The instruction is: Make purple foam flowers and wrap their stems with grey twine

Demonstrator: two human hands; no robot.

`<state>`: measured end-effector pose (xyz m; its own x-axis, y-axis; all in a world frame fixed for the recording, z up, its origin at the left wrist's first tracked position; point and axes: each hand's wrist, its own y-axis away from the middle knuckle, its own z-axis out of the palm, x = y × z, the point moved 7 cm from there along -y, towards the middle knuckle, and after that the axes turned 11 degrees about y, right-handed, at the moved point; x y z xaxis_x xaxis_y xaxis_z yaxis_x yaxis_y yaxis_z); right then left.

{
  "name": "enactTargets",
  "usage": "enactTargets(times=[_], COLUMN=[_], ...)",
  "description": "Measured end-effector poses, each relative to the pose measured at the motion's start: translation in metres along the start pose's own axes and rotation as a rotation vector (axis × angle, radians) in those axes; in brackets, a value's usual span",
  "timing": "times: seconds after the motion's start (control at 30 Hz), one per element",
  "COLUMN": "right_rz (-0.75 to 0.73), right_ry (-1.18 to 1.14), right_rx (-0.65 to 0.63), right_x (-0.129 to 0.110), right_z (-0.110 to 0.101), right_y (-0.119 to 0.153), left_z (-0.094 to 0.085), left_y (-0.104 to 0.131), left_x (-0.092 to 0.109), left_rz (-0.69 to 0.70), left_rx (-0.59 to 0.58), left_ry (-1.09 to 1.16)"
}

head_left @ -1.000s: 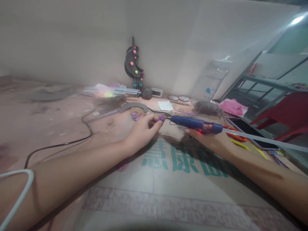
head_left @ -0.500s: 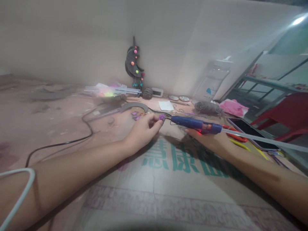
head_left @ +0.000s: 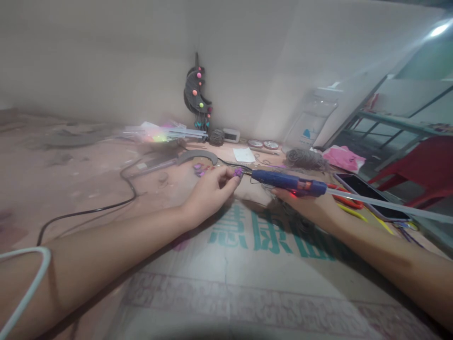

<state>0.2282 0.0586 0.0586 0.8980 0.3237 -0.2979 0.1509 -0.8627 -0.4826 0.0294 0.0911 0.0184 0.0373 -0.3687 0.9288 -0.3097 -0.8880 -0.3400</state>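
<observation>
Between the thumb and fingers of my left hand (head_left: 214, 191) is a small purple piece (head_left: 238, 173), perhaps a felt or paper flower; its exact kind is too small to tell. My right hand (head_left: 307, 203) is wrapped round the underside of a blue hot glue gun (head_left: 283, 182), whose red light glows near my fingers. The gun's metal nozzle points left and meets or nearly meets the purple piece. A long clear glue stick (head_left: 385, 206) sticks out of the gun's back end. Grey yarn strands lie below the gun, partly behind my right hand.
A grey crescent (head_left: 198, 156) and small purple bits (head_left: 198, 169) lie beyond my left hand. A decorated moon hanging (head_left: 194, 92) is against the wall. Glue sticks (head_left: 187, 132), a grey yarn skein (head_left: 306, 159), a water bottle (head_left: 313, 120), orange-handled scissors (head_left: 345, 196) and a phone (head_left: 371, 196) surround the work.
Almost nothing differs. Both hands, the glue gun and the purple piece hold their places, with only a very slight shift of the view.
</observation>
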Motion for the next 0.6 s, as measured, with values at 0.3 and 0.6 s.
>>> enactTargets(times=[0.3, 0.6], right_rz=[-0.016, -0.003], right_ry=[-0.031, -0.019], right_rx=[0.011, 0.015], right_x=[-0.0022, -0.0008], right_z=[-0.0016, -0.0014], right_y=[-0.0009, -0.0005], left_z=[0.0004, 0.0009], left_y=[0.0002, 0.0008], left_x=[0.0013, 0.0028], left_rz=[0.007, 0.007], left_rx=[-0.008, -0.008], left_ry=[0.001, -0.015])
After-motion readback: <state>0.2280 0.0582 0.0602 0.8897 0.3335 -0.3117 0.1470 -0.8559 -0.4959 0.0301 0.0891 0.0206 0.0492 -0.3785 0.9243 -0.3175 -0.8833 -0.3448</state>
